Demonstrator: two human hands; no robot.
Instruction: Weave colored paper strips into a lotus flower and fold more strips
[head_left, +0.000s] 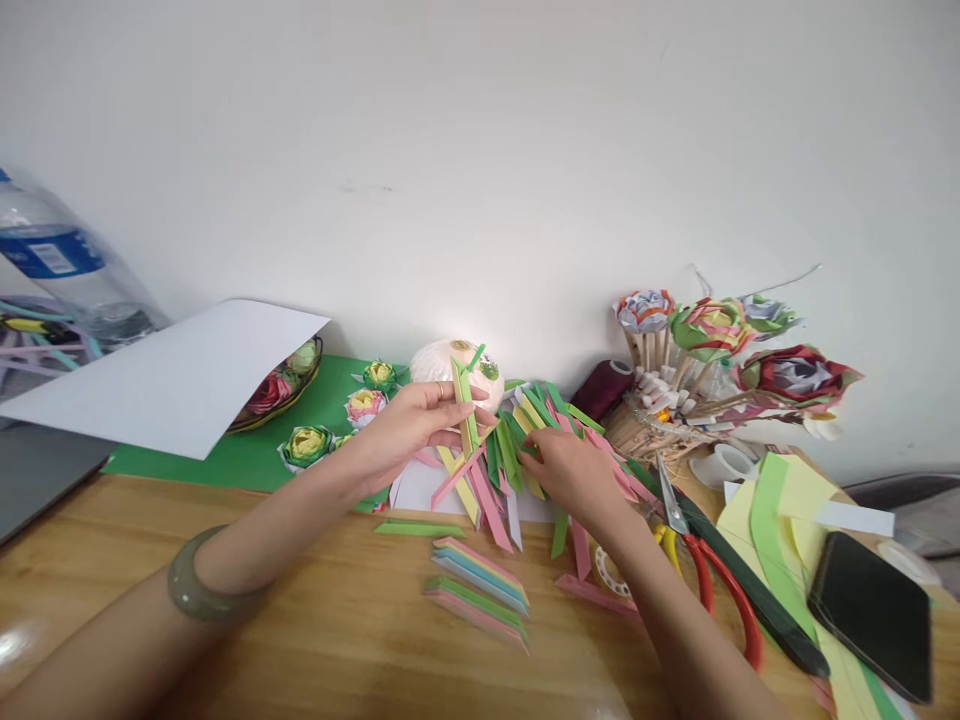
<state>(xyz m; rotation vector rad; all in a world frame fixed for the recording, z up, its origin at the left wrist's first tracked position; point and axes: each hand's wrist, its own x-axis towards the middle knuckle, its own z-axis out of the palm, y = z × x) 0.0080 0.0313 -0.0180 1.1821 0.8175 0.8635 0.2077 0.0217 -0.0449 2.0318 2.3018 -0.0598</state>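
My left hand (420,425) is closed, pinching a folded paper strip (465,405) in light green and yellow, held upright above the pile. My right hand (566,465) reaches into the heap of folded paper strips (510,450), which are green, pink, yellow and white. Its visible fingers are bent and slightly apart, touching the strips; some fingertips are hidden. Nearer to me, small stacks of pink, yellow, blue and green strips (480,575) lie on the wooden table (337,620). A single green strip (418,528) lies just behind them.
To the right are red-handled scissors (724,590), a dark green cutter (765,590), a black phone (874,610) and paper flowers (712,330) on sticks. Small paper flowers (307,445) rest on a green sheet (172,470) at left, near a white sheet (172,370) and bottle (60,250).
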